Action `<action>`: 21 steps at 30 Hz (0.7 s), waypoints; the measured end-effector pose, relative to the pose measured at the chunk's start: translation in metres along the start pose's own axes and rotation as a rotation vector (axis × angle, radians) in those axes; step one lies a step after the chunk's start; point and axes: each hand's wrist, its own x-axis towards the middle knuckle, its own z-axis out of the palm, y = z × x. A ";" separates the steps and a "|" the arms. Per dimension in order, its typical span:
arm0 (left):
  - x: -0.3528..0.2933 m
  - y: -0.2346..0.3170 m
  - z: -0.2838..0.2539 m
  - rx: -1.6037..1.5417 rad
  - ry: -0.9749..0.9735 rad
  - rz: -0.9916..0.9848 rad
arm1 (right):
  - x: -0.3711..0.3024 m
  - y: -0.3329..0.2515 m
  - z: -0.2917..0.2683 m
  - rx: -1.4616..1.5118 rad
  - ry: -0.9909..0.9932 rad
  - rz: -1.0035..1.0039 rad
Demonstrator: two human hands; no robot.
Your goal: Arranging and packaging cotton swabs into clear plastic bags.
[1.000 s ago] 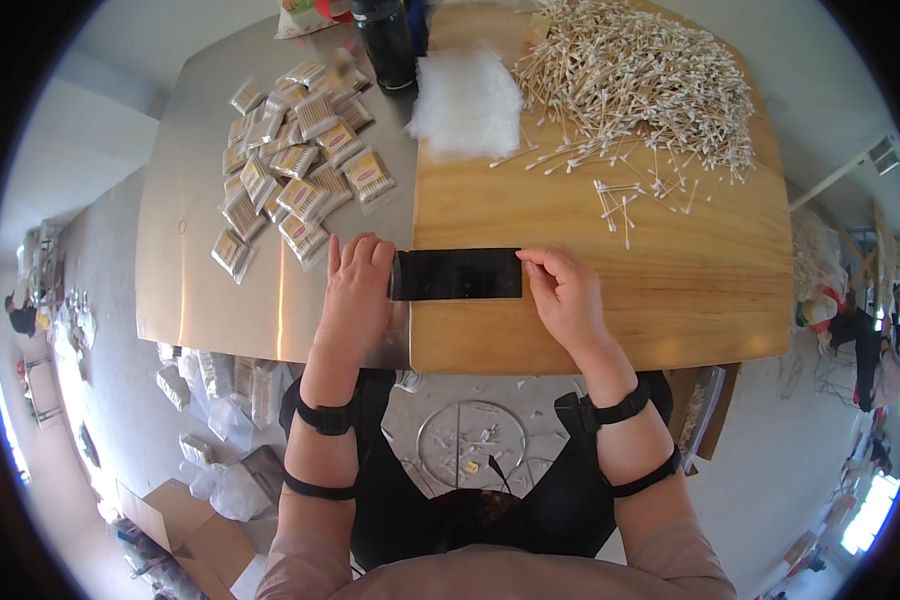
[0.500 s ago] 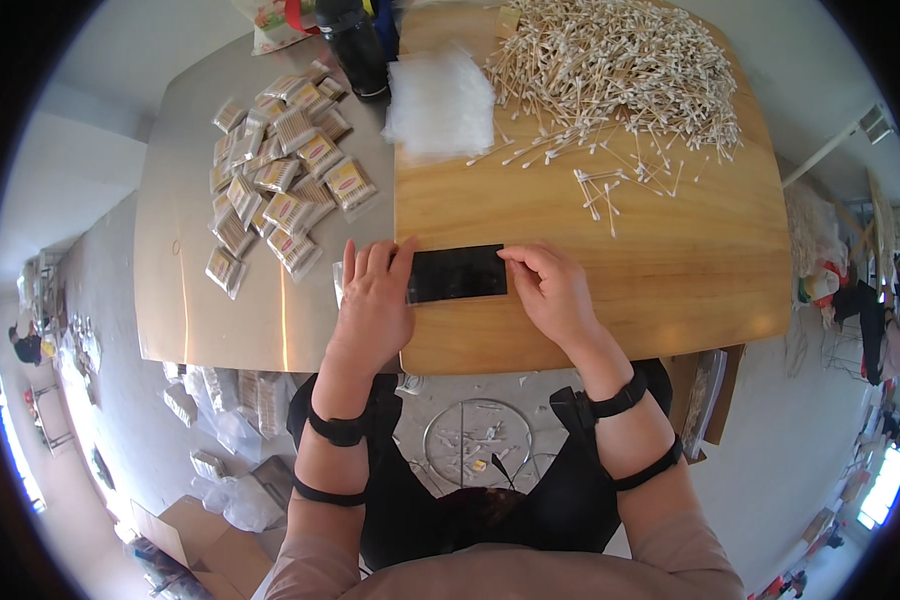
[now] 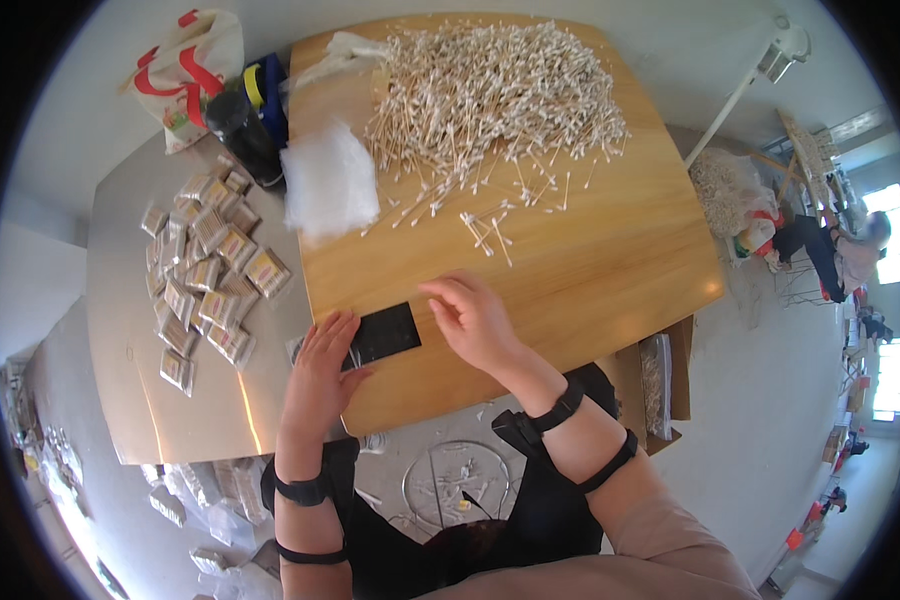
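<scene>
The left hand lies palm down with its fingers close together and the thumb held apart, covering the left end of a flat black rectangle. The right hand is off to the right of that piece, its index finger and thumb parted and loosely bent, with nothing visible between them; how its remaining fingers are curled cannot be told. The rectangle's bare end points toward the right fingertips without touching them. A bit of clear film shows just left of the left fingers.

For steady handling, the left fingers would best press flat and evenly, so the smooth piece cannot skid or turn, with the thumb kept clear of its near edge. The right finger and thumb should meet squarely at a corner, rather than drag across the surface.

Under the fingers is a wooden board. Past the left fingertips sits a stack of filmy white sheets; beyond the right ones, some loose swabs, then a large swab heap. Filled packets lie left of the left fingers, on metal.
</scene>
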 end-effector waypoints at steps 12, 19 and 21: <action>0.022 0.004 0.026 -0.013 0.214 0.070 | 0.165 0.097 -0.129 -0.965 0.068 0.051; 0.029 0.002 0.032 -0.035 0.236 0.094 | 0.193 0.114 -0.113 -1.121 0.033 0.126; 0.032 0.003 0.031 -0.034 0.248 0.121 | 0.193 0.121 -0.114 -1.151 0.044 0.066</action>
